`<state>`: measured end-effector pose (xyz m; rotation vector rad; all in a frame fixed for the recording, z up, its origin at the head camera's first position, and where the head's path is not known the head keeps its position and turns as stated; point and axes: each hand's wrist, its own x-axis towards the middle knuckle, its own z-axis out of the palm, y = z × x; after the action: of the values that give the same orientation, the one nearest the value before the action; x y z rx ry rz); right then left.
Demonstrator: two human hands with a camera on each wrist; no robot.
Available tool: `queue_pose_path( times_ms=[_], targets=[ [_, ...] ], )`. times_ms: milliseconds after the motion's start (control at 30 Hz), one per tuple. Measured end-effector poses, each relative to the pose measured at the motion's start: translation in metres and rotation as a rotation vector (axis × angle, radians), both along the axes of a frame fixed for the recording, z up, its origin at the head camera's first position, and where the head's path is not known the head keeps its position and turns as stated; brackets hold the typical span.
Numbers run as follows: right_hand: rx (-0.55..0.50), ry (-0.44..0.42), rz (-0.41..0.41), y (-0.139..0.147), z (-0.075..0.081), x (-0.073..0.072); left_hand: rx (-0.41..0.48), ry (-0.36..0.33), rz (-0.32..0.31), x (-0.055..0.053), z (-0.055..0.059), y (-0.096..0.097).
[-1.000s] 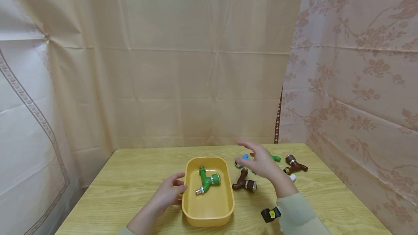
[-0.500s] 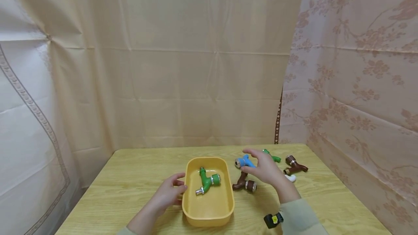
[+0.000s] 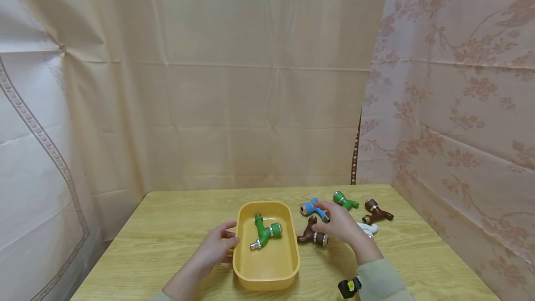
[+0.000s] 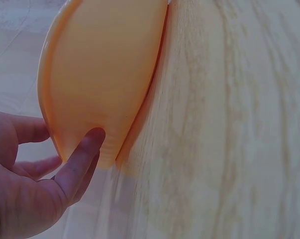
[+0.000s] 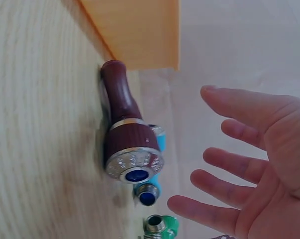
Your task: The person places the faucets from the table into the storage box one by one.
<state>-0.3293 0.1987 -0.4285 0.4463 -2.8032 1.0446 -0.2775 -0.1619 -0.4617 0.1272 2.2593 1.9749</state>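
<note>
1. At lower centre, a green tap [image 3: 264,233] is contained in the yellow tub [image 3: 267,266].
2. Its left wall is touched by the left hand [image 3: 214,249], fingers parted.
3. At lower right, near a brown tap [image 3: 308,232], the right hand [image 3: 342,224] is held, fingers spread.

The yellow tray [image 3: 267,284] appeared to be smooth plastic with a soft sheen. The brown tap [image 5: 121,92] beside it showed a glossy, plastic-looking body and a bright, textured, chrome-like end ring [image 5: 126,162]. The green tap [image 3: 264,232] inside had a shiny metallic nozzle [image 3: 255,245]. The table [image 3: 184,212] presented a smooth, wood-grained top. The backdrop [image 3: 225,96] and floral side drape [image 3: 468,120] were creased cloth, largely matt.
</note>
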Motion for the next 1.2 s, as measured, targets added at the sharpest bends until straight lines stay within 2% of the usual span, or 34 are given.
queue_pose_path(
  times_ms=[133, 367, 800, 1200],
  targets=[
    [-0.003, 0.0, -0.01, 0.0, -0.007, -0.002, 0.012, -0.006, -0.004, 0.0, 0.0, 0.0],
    [0.009, -0.062, -0.025, 0.0, -0.017, -0.002, 0.012, -0.005, -0.01, -0.001, -0.001, -0.001],
    [0.053, -0.113, -0.022, -0.003, -0.024, -0.005, 0.013, 0.001, 0.0, -0.002, -0.003, -0.001],
    [0.082, -0.119, -0.026, -0.004, -0.032, -0.004, 0.008, -0.009, -0.005, -0.002, -0.002, -0.001]
  ],
)
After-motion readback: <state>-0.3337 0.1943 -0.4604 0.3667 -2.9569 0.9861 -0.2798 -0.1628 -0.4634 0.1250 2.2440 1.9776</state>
